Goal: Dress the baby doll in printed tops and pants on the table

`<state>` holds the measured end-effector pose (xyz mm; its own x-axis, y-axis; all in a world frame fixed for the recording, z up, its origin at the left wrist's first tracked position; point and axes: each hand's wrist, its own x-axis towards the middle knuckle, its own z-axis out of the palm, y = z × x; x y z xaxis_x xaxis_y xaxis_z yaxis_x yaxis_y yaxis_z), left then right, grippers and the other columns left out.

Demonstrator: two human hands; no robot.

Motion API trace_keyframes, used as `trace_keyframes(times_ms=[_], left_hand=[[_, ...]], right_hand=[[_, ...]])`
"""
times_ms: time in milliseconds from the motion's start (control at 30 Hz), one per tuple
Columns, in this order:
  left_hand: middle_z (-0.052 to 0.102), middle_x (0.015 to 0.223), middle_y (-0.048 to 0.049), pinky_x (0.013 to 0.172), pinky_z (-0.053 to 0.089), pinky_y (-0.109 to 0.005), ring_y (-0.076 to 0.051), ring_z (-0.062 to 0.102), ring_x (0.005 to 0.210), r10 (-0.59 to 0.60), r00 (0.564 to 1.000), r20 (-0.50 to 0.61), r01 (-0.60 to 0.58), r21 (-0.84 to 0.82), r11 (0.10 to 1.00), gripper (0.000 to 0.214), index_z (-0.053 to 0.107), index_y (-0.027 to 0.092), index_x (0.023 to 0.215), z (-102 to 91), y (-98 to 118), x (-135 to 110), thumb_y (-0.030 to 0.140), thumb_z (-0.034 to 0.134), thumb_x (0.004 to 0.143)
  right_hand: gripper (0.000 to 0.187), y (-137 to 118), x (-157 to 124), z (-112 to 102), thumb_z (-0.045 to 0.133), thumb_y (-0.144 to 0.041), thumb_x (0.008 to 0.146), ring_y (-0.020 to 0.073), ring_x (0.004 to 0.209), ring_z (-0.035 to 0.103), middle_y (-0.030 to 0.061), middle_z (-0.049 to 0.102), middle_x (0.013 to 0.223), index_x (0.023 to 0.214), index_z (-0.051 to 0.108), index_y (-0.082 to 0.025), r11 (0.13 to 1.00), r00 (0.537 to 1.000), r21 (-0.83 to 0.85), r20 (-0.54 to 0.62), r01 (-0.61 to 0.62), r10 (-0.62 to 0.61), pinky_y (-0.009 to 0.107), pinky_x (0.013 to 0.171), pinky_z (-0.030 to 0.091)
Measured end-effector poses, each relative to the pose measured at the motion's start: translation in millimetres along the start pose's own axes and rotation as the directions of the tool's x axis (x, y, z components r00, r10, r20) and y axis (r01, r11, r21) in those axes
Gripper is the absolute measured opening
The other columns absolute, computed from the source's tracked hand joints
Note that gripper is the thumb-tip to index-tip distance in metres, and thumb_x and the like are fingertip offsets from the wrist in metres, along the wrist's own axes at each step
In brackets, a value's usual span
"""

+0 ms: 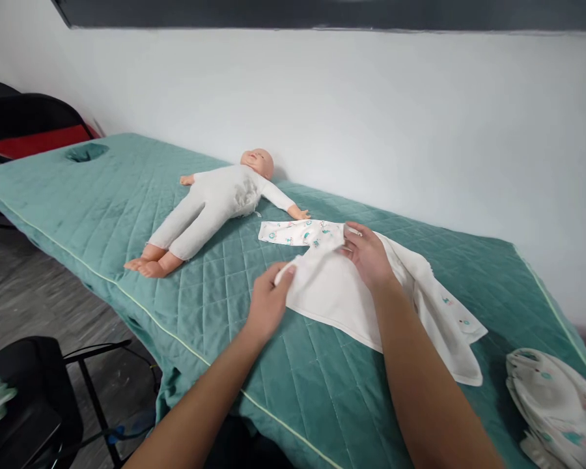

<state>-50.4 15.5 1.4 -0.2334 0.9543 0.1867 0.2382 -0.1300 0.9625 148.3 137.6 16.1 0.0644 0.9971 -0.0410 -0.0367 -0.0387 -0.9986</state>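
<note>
The thin, soft white garment, long-sleeved with small printed motifs, lies partly spread mid-surface, its edge pinched between thumb and fingers of the left hand, while the right hand, fingers loosely curled, touches the printed section, its grip indeterminate. Near the sleeve lies a cloth-bodied doll with smooth plastic head and limbs; a folded printed bundle sits at right. The green, diamond-quilted surface adjoins a plain white wall above grey wood-patterned flooring.
</note>
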Motion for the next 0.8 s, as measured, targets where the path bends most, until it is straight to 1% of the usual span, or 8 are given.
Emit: trace_keyframes(times_ms=[100, 200, 300, 400, 500, 567, 700, 800], left_hand=[[0.067, 0.11, -0.0046, 0.085, 0.051, -0.03, -0.019, 0.063, 0.099, -0.104, 0.958, -0.266, 0.063, -0.158, 0.985, 0.024, 0.062, 0.02, 0.112, -2.6, -5, 6, 0.035, 0.056, 0.095], [0.058, 0.126, -0.0079, 0.101, 0.047, -0.036, -0.022, 0.056, 0.119, 0.001, 0.931, -0.366, -0.012, -0.029, 0.999, 0.029, 0.058, 0.022, 0.118, -1.9, -11, 6, 0.023, 0.058, 0.089], [0.055, 0.128, -0.0086, 0.111, 0.041, -0.042, -0.023, 0.051, 0.125, 0.17, 0.922, -0.348, -0.127, 0.143, 0.982, 0.03, 0.057, 0.023, 0.117, -0.5, -16, 3, 0.018, 0.056, 0.088], [0.057, 0.129, -0.009, 0.114, 0.039, -0.044, -0.024, 0.051, 0.127, 0.272, 0.918, -0.289, -0.205, 0.243, 0.948, 0.025, 0.058, 0.023, 0.114, -0.4, -21, 8, 0.019, 0.053, 0.09], [0.063, 0.127, -0.0106, 0.112, 0.041, -0.048, -0.027, 0.055, 0.125, 0.232, 0.951, -0.203, -0.154, 0.339, 0.928, 0.024, 0.059, 0.022, 0.115, -2.2, -25, 26, 0.022, 0.051, 0.092], [0.067, 0.125, -0.0117, 0.113, 0.039, -0.052, -0.03, 0.058, 0.124, 0.156, 0.975, -0.156, -0.073, 0.442, 0.894, 0.029, 0.059, 0.021, 0.121, -4.4, -28, 43, 0.025, 0.05, 0.094], [0.066, 0.134, -0.0117, 0.121, 0.026, -0.056, -0.031, 0.056, 0.13, 0.098, 0.993, -0.061, -0.038, 0.626, 0.779, 0.041, 0.054, 0.024, 0.136, -8.3, -33, 80, 0.031, 0.049, 0.096], [0.059, 0.145, -0.0122, 0.12, 0.028, -0.054, -0.031, 0.05, 0.137, 0.094, 0.995, -0.037, -0.043, 0.685, 0.728, 0.045, 0.052, 0.024, 0.141, -10.4, -36, 101, 0.035, 0.049, 0.097]], right_hand=[[0.044, 0, -4, 8, 0.077, -0.036, 0.074, 0.0226, 0.119, 0.066, 0.0052, 0.07, 0.127, 0.115, 0.062, -0.028, 0.975, 0.985, 0.221, 0.162, 0.023, -0.06, 0.041, 0.101, 0.053], [0.044, 9, -4, 14, 0.076, -0.031, 0.075, 0.0231, 0.134, 0.057, 0.0062, 0.064, 0.139, 0.117, 0.063, -0.028, 0.989, 0.966, 0.089, 0.222, 0.119, -0.136, 0.045, 0.113, 0.044], [0.043, 21, -1, 18, 0.067, -0.029, 0.081, 0.0237, 0.139, 0.052, 0.0072, 0.058, 0.147, 0.123, 0.063, -0.026, 0.951, 0.938, -0.143, 0.261, 0.273, -0.23, 0.046, 0.117, 0.04], [0.045, 28, -1, 21, 0.058, -0.032, 0.089, 0.024, 0.145, 0.044, 0.0085, 0.05, 0.155, 0.132, 0.061, -0.023, 0.82, 0.901, -0.395, 0.309, 0.413, -0.305, 0.046, 0.122, 0.033], [0.051, 28, -3, 23, 0.053, -0.038, 0.095, 0.0249, 0.154, 0.029, 0.0112, 0.039, 0.163, 0.142, 0.056, -0.018, 0.61, 0.866, -0.615, 0.387, 0.499, -0.318, 0.046, 0.127, 0.02], [0.058, 26, -5, 25, 0.049, -0.042, 0.098, 0.0258, 0.156, 0.023, 0.0133, 0.033, 0.165, 0.148, 0.049, -0.014, 0.513, 0.872, -0.706, 0.41, 0.489, -0.266, 0.047, 0.127, 0.018], [0.063, 20, -10, 28, 0.042, -0.046, 0.101, 0.0256, 0.157, 0.02, 0.0139, 0.029, 0.167, 0.154, 0.04, -0.013, 0.422, 0.891, -0.785, 0.412, 0.453, -0.189, 0.047, 0.126, 0.02], [0.062, 17, -12, 29, 0.039, -0.047, 0.102, 0.0255, 0.157, 0.019, 0.0131, 0.03, 0.167, 0.155, 0.04, -0.014, 0.372, 0.889, -0.809, 0.427, 0.456, -0.163, 0.047, 0.125, 0.02]])
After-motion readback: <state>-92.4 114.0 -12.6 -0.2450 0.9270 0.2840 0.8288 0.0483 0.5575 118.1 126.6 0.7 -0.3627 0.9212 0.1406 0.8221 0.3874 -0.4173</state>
